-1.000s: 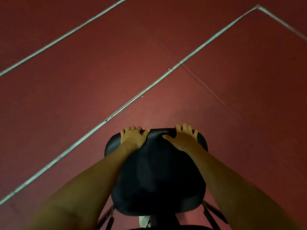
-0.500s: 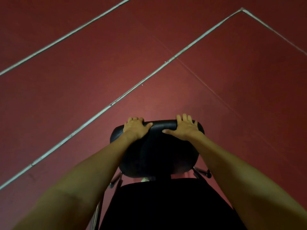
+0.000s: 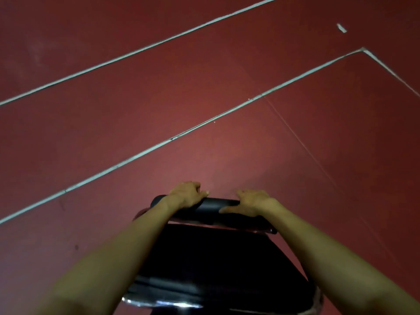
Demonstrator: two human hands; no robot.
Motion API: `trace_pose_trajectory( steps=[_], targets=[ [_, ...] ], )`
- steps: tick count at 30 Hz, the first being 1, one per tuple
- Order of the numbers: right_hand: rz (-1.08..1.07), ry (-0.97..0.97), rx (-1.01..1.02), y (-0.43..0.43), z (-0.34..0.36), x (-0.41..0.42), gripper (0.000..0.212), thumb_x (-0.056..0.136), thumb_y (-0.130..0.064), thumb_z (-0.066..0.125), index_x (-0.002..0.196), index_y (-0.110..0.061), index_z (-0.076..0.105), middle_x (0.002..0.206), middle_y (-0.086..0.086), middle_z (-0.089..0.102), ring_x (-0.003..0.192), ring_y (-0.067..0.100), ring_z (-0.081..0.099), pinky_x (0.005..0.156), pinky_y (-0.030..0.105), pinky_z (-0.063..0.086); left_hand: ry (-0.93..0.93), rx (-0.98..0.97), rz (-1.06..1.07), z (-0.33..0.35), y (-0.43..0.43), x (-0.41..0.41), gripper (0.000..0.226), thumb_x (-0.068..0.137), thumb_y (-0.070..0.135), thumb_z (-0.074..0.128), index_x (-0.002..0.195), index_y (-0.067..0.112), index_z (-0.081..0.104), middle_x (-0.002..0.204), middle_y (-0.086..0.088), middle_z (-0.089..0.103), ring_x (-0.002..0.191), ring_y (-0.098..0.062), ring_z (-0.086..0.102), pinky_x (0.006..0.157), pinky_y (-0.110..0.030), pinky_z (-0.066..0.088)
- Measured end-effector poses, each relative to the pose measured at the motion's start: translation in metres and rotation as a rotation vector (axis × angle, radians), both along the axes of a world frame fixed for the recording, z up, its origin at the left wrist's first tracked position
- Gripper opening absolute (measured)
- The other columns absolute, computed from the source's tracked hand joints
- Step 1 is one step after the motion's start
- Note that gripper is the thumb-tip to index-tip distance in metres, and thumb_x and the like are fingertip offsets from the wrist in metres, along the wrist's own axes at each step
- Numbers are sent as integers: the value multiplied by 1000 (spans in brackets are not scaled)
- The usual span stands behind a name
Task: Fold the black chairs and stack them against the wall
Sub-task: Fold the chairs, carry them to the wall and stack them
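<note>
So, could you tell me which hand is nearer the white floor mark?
Right. The right hand grips the backrest below and left of the white mark; the left hand grips it farther left.

Red floor (image 3: 91,123), pale lines (image 3: 136,156), perhaps tape scrap (image 3: 341,27)

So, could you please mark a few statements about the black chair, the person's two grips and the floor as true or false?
1. The left grip holds the top edge of the black padded chair. True.
2. The right grip hangs free beside the chair. False: it also holds the top edge of the backrest, with its thumb on the near face.
3. The dark red floor bears pale painted lines. True.
4. A wall with stacked chairs is in view. False: only floor shows around the chair.
</note>
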State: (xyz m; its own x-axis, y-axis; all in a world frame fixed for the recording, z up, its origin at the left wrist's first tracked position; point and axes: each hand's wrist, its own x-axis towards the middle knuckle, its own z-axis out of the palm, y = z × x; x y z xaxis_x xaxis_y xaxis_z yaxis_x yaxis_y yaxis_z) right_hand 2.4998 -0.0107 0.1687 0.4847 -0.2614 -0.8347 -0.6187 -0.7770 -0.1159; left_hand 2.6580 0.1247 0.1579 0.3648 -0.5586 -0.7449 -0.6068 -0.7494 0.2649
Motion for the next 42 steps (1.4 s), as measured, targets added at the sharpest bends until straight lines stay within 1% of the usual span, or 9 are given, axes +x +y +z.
trace_pose_trajectory(
  steps=[9,14,17,22,26,31,34,37,42],
  targets=[
    [34,-30,7,33,-5,-22,86,76,-58,68,135,-11,27,137,14,37,119,34,49,92,39,47,75,67,16,25,25,-21,46,91,45,59,121,10,56,129,-13,56,115,-30,54,93,-34,44],
    [156,48,-111,42,3,10,86,68,-84,49,117,-13,58,102,4,64,85,23,61,67,28,47,28,97,-21,55,36,-34,54,95,46,52,133,8,51,134,-14,55,117,-32,55,94,-37,44],
    [119,-42,-82,43,-2,12,82,69,-84,50,106,-12,60,92,3,62,80,23,62,60,28,44,-232,-39,109,81,63,-56,46,96,47,48,129,15,55,130,-10,58,119,-31,54,103,-40,37],
    [236,-13,-126,55,-7,26,95,73,-84,43,141,-18,35,113,4,61,95,24,62,70,29,47,-842,-373,734,87,131,-116,48,84,48,45,117,19,64,134,-11,52,140,-31,29,113,-54,-13],
    [202,-23,-131,60,-8,34,80,70,-80,55,119,-16,58,98,2,62,87,22,63,71,27,48,-502,-650,1333,88,129,-157,86,86,59,52,154,22,13,161,-4,-1,147,-16,-5,119,-47,0],
    [170,-152,-180,65,-19,21,69,74,-66,65,118,-16,48,99,1,61,94,23,62,74,29,44,-267,-768,1656,99,112,-162,104,88,26,67,152,11,-13,158,2,-23,147,-10,-8,110,-18,4],
    [126,-209,-106,53,-23,16,67,69,-62,72,114,-21,45,96,-1,59,89,23,61,72,31,46,-78,-791,1806,99,117,-156,110,85,25,72,151,12,-14,161,-7,-5,148,-17,8,116,-24,13],
    [71,-254,-76,43,-25,13,74,62,-66,74,112,-22,43,100,1,62,90,25,60,73,33,43,244,-884,1948,99,106,-170,88,73,28,83,132,17,19,137,-17,45,122,-26,54,99,-42,50],
    [43,-266,-79,36,-22,13,69,61,-70,72,109,-23,56,101,2,65,92,25,62,79,33,49,237,-980,1789,84,76,-210,85,51,39,88,106,31,23,125,-7,46,118,-22,55,95,-43,52]
  ],
)
